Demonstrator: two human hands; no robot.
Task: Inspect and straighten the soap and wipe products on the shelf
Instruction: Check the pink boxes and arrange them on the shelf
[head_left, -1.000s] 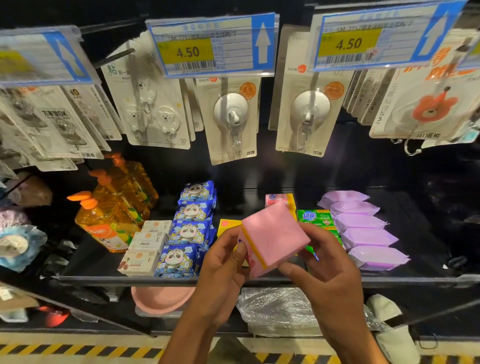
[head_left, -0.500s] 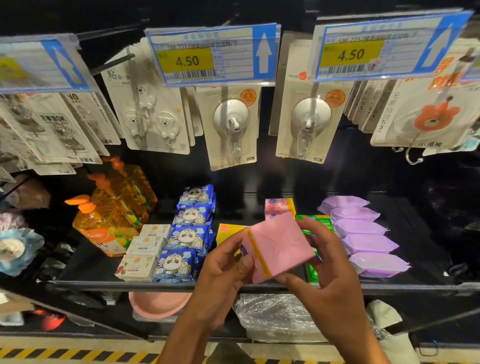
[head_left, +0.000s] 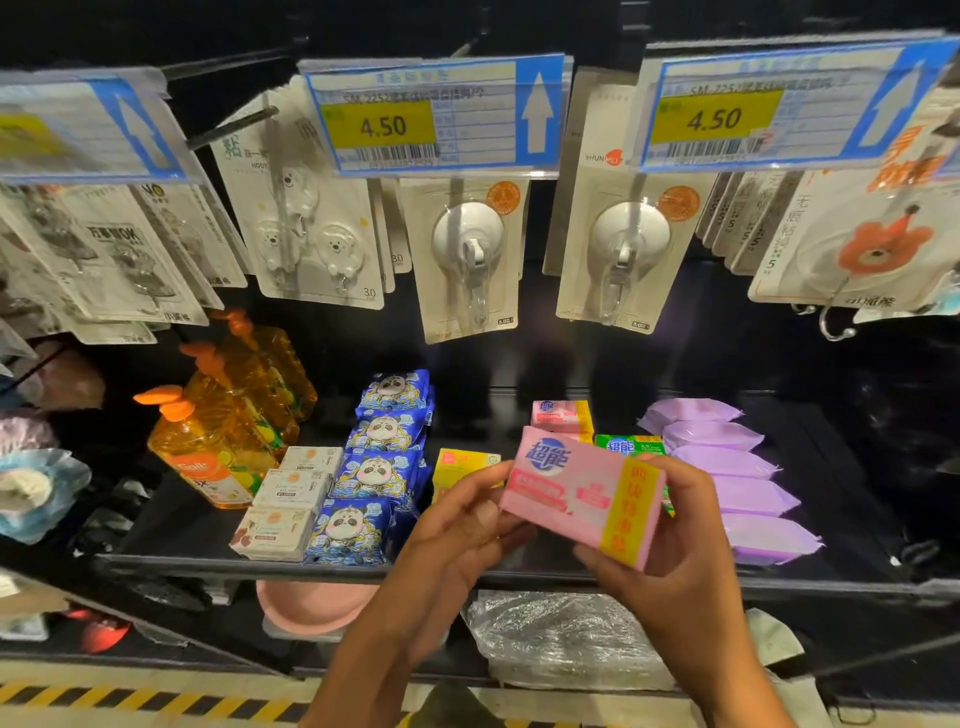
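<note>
Head view: the left hand (head_left: 462, 525) and the right hand (head_left: 675, 561) each pinch one end of the pink soap pack (head_left: 576, 488), holding it label-up over the front edge of the shelf (head_left: 208, 564). Inspection looks to be under way. The pack is not yet back in front of the other pink soap (head_left: 558, 415). The purple wipe packs (head_left: 737, 467) and panda packs (head_left: 379, 467) lie in neat lines.

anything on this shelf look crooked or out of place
The pink soap pack is off the shelf, held tilted in the left hand and right hand. The rows of panda packs and purple wipes look fairly orderly.
</note>
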